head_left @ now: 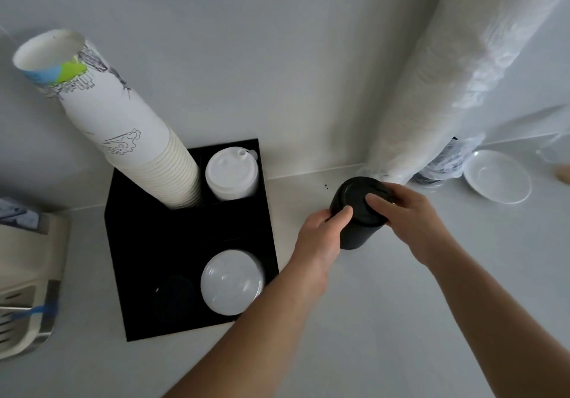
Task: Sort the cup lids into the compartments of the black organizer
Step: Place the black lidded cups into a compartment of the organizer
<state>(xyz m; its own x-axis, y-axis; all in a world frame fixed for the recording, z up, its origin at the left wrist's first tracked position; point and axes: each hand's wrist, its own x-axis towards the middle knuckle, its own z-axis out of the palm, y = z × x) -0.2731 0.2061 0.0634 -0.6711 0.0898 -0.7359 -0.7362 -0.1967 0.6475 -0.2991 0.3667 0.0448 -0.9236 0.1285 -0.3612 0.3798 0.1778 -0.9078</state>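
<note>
Smooth white countertop [401, 320] meets a plain pale wall, and at centre frame we hold a stack of matte black lids [359, 212] between both hands, just right of the black organizer [191, 259]. Our left hand [320, 234] curls round the stack's side, fingers wrapped on it; our right hand [401, 209] grips its top edge, fingertips pressed on the uppermost lid. The square, four-compartment organizer sits left of centre. Its upper left compartment bears a tall, leaning column of white paper cups [123, 126] with printed line drawings and a blue-green patch. The upper right compartment holds ridged white sip lids [231, 175]; the lower right holds glossy, translucent domed lids [231, 283]; the lower left shows a dark round shape [174, 296], which we cannot identify for sure. At upper right, a long sleeve of white lids in crinkled clear plastic [447, 89] leans against the wall, with a round white saucer [498, 177] beside its base. A beige appliance [27, 274] occupies the left edge.
</note>
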